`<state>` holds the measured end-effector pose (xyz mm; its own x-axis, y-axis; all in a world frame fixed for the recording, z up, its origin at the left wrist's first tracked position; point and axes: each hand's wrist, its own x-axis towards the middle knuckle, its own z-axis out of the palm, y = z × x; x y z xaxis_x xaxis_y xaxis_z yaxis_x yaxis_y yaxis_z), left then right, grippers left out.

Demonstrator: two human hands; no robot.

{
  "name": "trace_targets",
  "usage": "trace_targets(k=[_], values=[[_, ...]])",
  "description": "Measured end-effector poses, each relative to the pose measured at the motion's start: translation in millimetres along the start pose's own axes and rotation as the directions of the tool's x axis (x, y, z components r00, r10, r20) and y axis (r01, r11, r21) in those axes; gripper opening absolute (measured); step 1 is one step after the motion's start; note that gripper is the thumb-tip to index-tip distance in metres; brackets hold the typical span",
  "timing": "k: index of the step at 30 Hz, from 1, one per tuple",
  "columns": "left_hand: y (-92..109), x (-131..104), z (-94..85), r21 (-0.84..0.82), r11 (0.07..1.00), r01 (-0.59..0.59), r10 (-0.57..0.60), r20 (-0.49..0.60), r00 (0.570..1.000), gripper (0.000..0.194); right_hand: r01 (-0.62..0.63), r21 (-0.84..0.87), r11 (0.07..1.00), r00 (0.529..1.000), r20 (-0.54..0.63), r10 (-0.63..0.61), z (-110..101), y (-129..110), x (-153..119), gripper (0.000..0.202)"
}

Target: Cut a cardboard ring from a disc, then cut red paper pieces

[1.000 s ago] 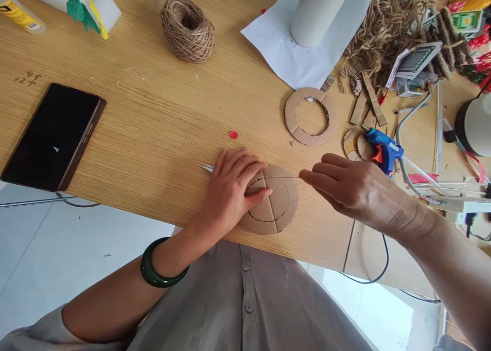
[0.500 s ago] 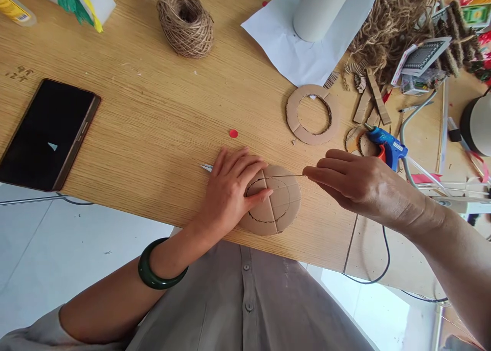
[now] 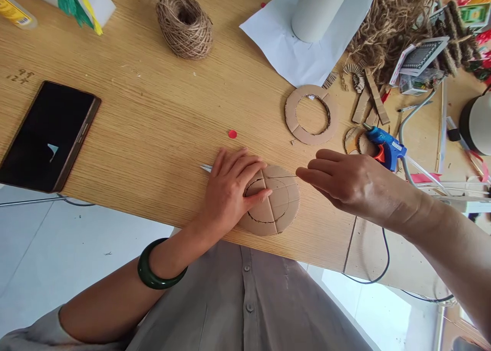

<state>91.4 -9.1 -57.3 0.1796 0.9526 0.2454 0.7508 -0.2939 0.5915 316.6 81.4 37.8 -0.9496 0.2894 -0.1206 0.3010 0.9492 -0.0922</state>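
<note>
The phone lies flat on the bench between nine and ten o'clock from the cardboard disc, well apart from the handwork. The ball of twine rests toward eleven o'clock, its strands wound together so it stays compact.

The left hand lies at the disc's nine o'clock side, fingers lightly spread and thumb reaching over the face. They grip nothing between them; they seem to pin the disc flat against the bench, near its front edge, so it does not slide or lift under a pull. A pointed pale tip shows beside this hand, the rest hidden.

A thin strand runs across the disc's upper part toward the right hand, between two and three o'clock. Those fingers are closed in a pinch and appear to hold its end, raised off the board, probably to keep it taut and guided.

The cardboard ring lies apart at one o'clock; the glue gun sits at two, beyond the right hand, perhaps within easy reach.
</note>
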Motion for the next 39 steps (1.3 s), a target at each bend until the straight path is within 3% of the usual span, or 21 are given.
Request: trace_targets(k=[6,13,17,21,29,39], values=[[0,0,0.0,0.006,1.0,0.003,-0.003,0.004,1.0,0.037,0.047,0.018,0.999,0.995,0.086,-0.048,2,-2,13,0.03],[0,1,-0.3,0.011,1.0,-0.01,0.01,0.004,1.0,0.037,0.029,0.013,1.0,0.997,0.071,-0.029,5,-2,11,0.026],[2,1,-1.6,0.008,1.0,-0.005,0.004,0.015,1.0,0.037,-0.007,-0.027,1.0,1.0,-0.01,0.006,-9,-4,-1,0.025],[1,1,-1.4,0.001,1.0,-0.006,0.006,0.01,1.0,0.037,-0.13,-0.077,0.989,0.985,-0.124,0.119,-15,-9,-15,0.018],[-2,0,1.4,0.017,1.0,-0.022,0.022,-0.007,1.0,0.037,-0.211,0.036,0.977,0.966,-0.145,0.214,9,-26,-15,0.024],[-1,0,0.3,0.007,1.0,-0.02,0.02,-0.002,1.0,0.037,-0.234,0.077,0.969,0.957,-0.16,0.244,10,-28,-15,0.024]])
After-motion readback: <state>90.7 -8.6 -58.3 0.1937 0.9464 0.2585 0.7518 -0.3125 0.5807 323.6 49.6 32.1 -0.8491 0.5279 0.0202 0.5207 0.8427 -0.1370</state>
